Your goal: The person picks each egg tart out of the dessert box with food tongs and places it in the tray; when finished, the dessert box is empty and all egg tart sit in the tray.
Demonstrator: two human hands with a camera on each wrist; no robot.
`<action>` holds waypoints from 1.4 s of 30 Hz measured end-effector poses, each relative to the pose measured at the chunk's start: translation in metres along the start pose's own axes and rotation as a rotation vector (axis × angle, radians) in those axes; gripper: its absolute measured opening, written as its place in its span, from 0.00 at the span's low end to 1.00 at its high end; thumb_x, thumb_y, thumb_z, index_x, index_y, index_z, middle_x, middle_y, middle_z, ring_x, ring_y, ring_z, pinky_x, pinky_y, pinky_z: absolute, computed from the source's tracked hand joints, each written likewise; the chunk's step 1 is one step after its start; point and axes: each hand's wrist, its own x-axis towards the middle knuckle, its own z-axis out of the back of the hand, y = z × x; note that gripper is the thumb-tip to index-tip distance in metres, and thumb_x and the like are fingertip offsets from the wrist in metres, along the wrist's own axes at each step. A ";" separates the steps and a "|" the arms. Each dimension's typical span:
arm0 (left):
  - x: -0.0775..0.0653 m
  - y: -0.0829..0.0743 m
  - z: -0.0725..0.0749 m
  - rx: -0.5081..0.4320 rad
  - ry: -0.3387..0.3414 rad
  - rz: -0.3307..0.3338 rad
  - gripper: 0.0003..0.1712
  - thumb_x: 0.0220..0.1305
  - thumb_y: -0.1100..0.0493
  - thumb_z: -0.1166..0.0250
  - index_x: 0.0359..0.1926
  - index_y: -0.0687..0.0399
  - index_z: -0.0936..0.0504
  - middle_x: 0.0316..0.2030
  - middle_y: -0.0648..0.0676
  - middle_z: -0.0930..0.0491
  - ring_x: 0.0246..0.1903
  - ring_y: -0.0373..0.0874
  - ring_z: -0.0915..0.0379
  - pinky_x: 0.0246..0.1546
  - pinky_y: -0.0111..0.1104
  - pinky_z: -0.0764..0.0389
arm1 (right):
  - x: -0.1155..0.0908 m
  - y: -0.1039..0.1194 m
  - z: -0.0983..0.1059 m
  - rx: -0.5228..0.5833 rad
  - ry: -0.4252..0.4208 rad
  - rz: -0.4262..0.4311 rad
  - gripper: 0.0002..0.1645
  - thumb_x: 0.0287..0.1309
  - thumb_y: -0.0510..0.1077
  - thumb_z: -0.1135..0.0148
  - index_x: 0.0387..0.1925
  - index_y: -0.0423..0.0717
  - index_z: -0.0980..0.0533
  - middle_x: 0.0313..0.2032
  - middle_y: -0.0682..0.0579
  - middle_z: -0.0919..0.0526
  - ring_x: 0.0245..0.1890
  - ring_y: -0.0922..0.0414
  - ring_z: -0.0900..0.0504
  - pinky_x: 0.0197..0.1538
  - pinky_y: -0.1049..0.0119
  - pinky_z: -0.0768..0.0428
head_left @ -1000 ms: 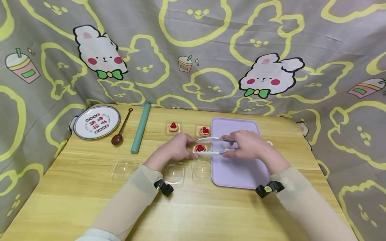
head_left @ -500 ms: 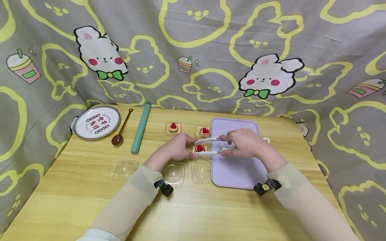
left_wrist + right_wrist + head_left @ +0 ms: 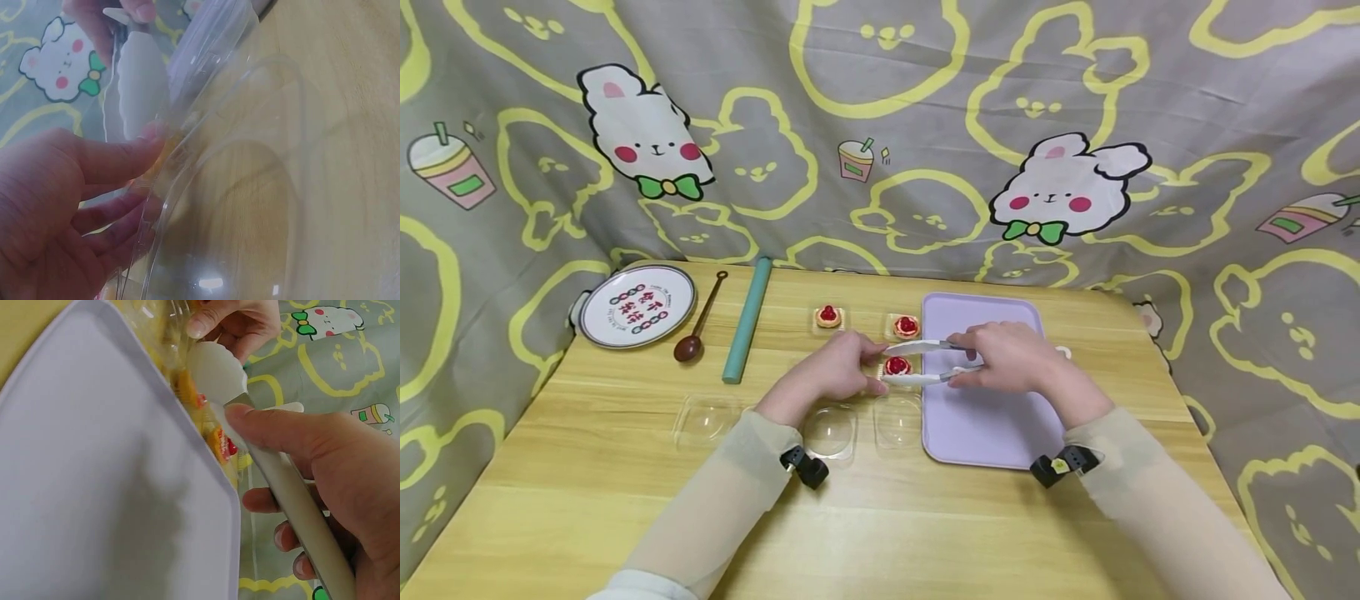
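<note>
My right hand (image 3: 1011,358) grips a pair of tongs (image 3: 913,380), its thumb on one grey arm in the right wrist view. The tongs' white scalloped tips stand apart on either side of a small tart (image 3: 897,367) with red fruit on top. That tart sits in a clear plastic box (image 3: 165,206), whose hinged lid (image 3: 898,421) lies open toward me. My left hand (image 3: 842,367) holds the box at its left side, thumb and fingers round its edge. The thumb reaches close to the tong tips.
Two more tarts stand behind in clear boxes, one tart (image 3: 828,317) left and another tart (image 3: 906,327) right. A purple tray (image 3: 992,429) lies under my right hand. To the left are a plate (image 3: 638,304), a brown ladle (image 3: 688,347) and a green roll (image 3: 747,325). More clear lids (image 3: 830,429) lie in front.
The right hand has shifted slightly left along with the tongs. My left hand keeps its place at the box. The whole head view has moved a little.
</note>
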 end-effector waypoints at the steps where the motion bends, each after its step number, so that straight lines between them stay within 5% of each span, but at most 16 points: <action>1: 0.000 0.000 0.000 -0.001 -0.001 0.000 0.43 0.53 0.55 0.14 0.69 0.58 0.20 0.52 0.56 0.12 0.47 0.44 0.20 0.57 0.43 0.20 | 0.001 0.002 0.001 0.002 0.010 -0.012 0.40 0.57 0.66 0.23 0.64 0.50 0.17 0.35 0.57 0.16 0.28 0.59 0.24 0.33 0.58 0.24; 10: 0.000 0.002 0.000 -0.014 0.000 0.001 0.43 0.52 0.55 0.14 0.69 0.56 0.20 0.48 0.54 0.12 0.45 0.44 0.20 0.55 0.42 0.19 | 0.001 0.016 0.016 -0.128 0.028 -0.030 0.38 0.54 0.66 0.22 0.59 0.49 0.15 0.30 0.58 0.19 0.27 0.58 0.22 0.31 0.55 0.22; 18: 0.001 0.001 0.000 -0.015 0.006 -0.003 0.43 0.52 0.56 0.14 0.68 0.57 0.20 0.51 0.56 0.12 0.48 0.44 0.19 0.57 0.42 0.20 | -0.001 0.020 0.023 -0.130 0.059 -0.057 0.37 0.54 0.65 0.21 0.57 0.46 0.14 0.25 0.58 0.23 0.25 0.57 0.25 0.30 0.57 0.25; 32: 0.002 0.000 0.000 -0.008 0.005 -0.014 0.43 0.50 0.56 0.13 0.68 0.57 0.19 0.48 0.56 0.11 0.45 0.44 0.19 0.56 0.42 0.19 | 0.000 0.015 0.017 -0.080 0.043 -0.030 0.40 0.53 0.65 0.20 0.61 0.49 0.16 0.38 0.53 0.12 0.34 0.55 0.16 0.39 0.52 0.18; 42: 0.000 0.000 0.001 -0.004 0.023 -0.006 0.43 0.53 0.57 0.14 0.69 0.58 0.20 0.54 0.58 0.13 0.50 0.44 0.20 0.60 0.42 0.20 | 0.003 0.033 0.027 -0.149 0.116 -0.085 0.29 0.56 0.65 0.22 0.46 0.48 0.14 0.27 0.58 0.21 0.27 0.55 0.25 0.30 0.56 0.26</action>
